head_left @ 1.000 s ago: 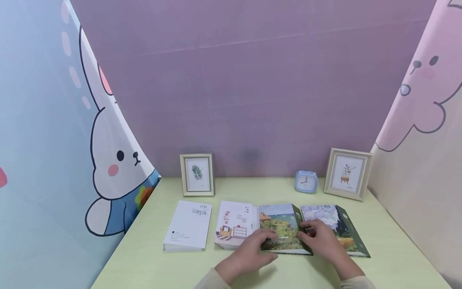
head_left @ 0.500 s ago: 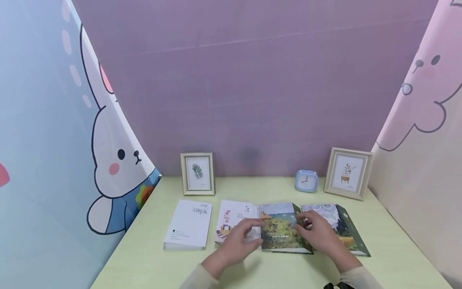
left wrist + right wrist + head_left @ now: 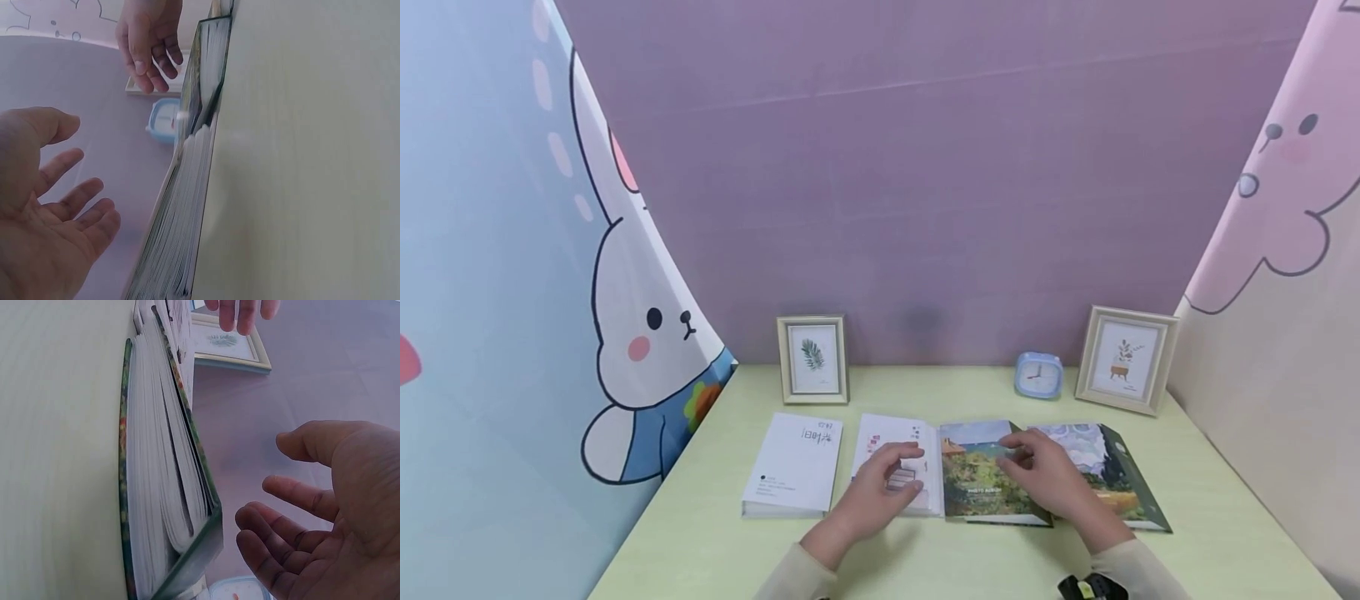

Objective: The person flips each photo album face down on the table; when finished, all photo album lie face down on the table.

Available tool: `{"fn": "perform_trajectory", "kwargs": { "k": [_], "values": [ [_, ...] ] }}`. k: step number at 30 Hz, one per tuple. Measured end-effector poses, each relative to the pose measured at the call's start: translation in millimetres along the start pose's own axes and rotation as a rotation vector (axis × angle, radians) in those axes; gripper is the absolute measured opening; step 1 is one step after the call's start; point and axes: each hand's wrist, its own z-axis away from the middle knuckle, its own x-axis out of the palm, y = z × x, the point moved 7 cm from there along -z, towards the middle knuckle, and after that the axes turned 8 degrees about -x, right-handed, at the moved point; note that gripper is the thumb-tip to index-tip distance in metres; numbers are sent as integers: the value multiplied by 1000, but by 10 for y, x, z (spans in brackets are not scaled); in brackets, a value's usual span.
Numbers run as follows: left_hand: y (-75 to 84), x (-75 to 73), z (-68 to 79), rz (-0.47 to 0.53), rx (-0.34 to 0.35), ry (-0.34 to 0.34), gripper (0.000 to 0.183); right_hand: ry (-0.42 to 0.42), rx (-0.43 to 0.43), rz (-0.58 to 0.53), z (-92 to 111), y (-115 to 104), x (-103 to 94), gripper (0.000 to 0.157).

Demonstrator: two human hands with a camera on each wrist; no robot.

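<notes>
My left hand (image 3: 880, 492) hovers above a white photo album with a furniture drawing (image 3: 931, 471), partly covering it. In the left wrist view, a gap separates its relaxed fingers from the album's thick page edges (image 3: 178, 231). Over the right side of a garden-landscape photo album (image 3: 977, 479) is my right hand (image 3: 1048, 475), fingers loosely bent. Seen from the right wrist, this hand holds nothing and stays apart from the green-edged album (image 3: 165, 456), whose pages fan slightly. Further right lies a photo album with a swirling-sky painting (image 3: 1120, 483), partly hidden by my right hand.
A plain white album (image 3: 793, 467) lies at the left end of the row. Behind stand a leaf-print frame (image 3: 812, 398), a blue clock (image 3: 1038, 393) and a plant-print frame (image 3: 1157, 367). A purple backdrop (image 3: 917, 208) closes off the pale green table's far edge (image 3: 940, 375).
My left hand has moved left, off the garden-landscape album to above the furniture-drawing album. My right hand has come away from that landscape album's right edge, shifting slightly left and up.
</notes>
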Motion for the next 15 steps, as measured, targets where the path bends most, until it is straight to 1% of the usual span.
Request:
{"fn": "perform_trajectory", "kwargs": {
  "k": [5, 12, 15],
  "values": [
    [-52, -134, 27, -2, -6, 45, 44, 3, 4, -20, -17, -52, 60, 32],
    [-205, -343, 85, 15, -75, 89, 47, -4, 9, -26, -49, -134, 169, 30],
    [-270, -446, 111, 31, -86, 121, 47, -14, 3, -36, -65, -170, 216, 30]
  ]
}}
